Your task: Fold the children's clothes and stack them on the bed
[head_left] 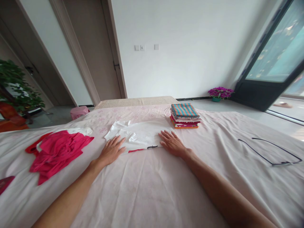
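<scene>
A white garment [144, 131] lies spread on the cloth-covered surface in front of me, with red and black marks along its near edge. Its left part is crumpled, while the right part is smoother. My left hand [113, 148] rests on the garment's left side, fingers stretched out. On the right side my right hand [172, 142] lies flat, its fingertips on the white fabric. Just beyond my right hand stands a stack of folded cloths [185, 116], topped by a blue and orange checked one.
A crumpled pink garment [60, 153] lies at the left over red and white cloth. Eyeglasses [273, 164] with dark frames rest at the right on the pale pink sheet [142, 190]. Beyond the sheet are a pink stool [79, 111] and a pot of purple flowers [220, 92].
</scene>
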A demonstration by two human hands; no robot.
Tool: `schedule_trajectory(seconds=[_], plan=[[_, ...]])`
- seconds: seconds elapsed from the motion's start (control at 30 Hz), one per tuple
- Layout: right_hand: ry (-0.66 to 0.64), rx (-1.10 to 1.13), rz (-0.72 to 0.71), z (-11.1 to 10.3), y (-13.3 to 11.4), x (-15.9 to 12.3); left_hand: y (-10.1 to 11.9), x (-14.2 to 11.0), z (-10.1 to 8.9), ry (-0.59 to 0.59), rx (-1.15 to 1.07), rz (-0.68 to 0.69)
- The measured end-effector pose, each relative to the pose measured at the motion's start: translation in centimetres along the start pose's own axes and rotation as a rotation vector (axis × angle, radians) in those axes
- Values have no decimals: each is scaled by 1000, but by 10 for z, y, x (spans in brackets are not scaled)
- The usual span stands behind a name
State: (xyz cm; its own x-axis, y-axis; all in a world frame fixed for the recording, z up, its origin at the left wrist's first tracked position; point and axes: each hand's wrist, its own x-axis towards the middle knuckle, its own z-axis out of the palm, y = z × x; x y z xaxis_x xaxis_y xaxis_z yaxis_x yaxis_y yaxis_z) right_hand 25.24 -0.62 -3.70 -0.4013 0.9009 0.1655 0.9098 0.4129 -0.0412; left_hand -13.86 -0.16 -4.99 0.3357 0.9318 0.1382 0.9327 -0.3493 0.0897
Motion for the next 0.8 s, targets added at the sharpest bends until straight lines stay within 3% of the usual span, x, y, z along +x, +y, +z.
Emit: schedule_trajectory(seconds=[0.23, 0.37, 0.43, 0.53, 0.63, 0.7, 0.8], plan=[[-63, -55, 176, 4, 24, -4, 8, 10, -13, -61, 35, -144], [-3, -95, 181, -2, 10, -1, 36, 28, -19, 78, 28, 19], [26, -79, 99, -5, -1, 1, 52, 35, -14, 84, -23, 123], [-31, -16, -12, -4, -11, 1, 66, 40, -2, 25, -82, 157], [-98, 32, -27, -3, -5, 1, 61, 43, 3, -49, -213, 158], [-107, 55, -53, -6, 3, 5, 48, 48, 0, -47, -430, 139], [-110, 99, -35, -17, 16, 25, 16, 62, -12, 125, -792, -136]])
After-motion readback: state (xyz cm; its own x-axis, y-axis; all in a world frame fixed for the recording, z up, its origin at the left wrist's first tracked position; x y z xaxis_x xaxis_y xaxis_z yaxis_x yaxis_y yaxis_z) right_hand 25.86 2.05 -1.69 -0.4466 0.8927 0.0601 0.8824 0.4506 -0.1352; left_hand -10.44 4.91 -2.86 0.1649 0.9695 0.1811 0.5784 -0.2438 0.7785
